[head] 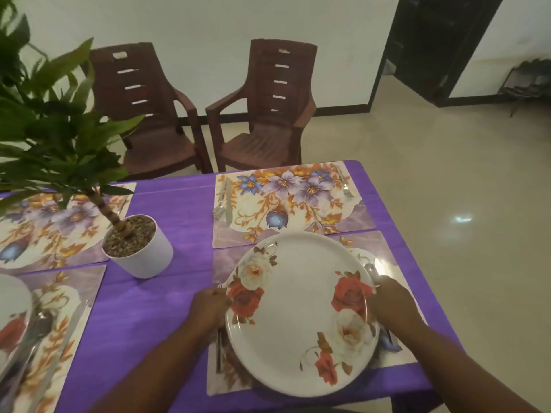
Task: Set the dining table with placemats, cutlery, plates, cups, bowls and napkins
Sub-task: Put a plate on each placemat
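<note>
A large white plate (298, 305) with red and white roses is over the near right floral placemat (226, 380). My left hand (208, 308) grips its left rim and my right hand (390, 305) grips its right rim. A spoon (369, 268) lies on the mat just beyond my right hand, and a knife (219, 353) shows under the plate's left edge. The far right placemat (298, 204) holds a knife and spoon (223, 204) on its left and a fork (346, 189) on its right. Another rose plate (12, 320) sits at the near left with cutlery (38, 329) beside it.
A white pot with a green plant (140, 245) stands mid-table on the purple tablecloth (167, 296). A far left placemat (44, 231) lies behind it. Two brown plastic chairs (268, 114) face the table's far side. The table's right edge drops to tiled floor.
</note>
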